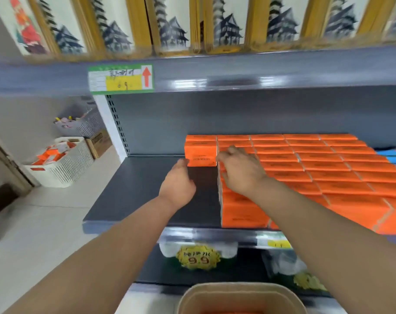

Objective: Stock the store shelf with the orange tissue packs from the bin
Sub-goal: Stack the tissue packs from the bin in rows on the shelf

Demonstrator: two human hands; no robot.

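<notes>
Rows of orange tissue packs [305, 168] cover the right part of the grey shelf [133, 196]. One short stack of orange packs [200, 152] stands at the back of a new left column. My left hand [177, 184] is just in front of that stack, its thumb touching the lower left corner, fingers loosely curled and holding nothing. My right hand [240, 171] lies on top of the neighbouring row, fingertips at the stack's right edge. A tan bin [240, 298] with a strip of orange inside sits at the bottom edge of the view.
The left part of the shelf board is bare. A white basket [63, 164] with orange and white packs stands on the floor at left, by a cardboard box [99, 143]. The upper shelf edge [237, 71] carries a price tag [121, 79]. Bagged goods lie on the lower shelf.
</notes>
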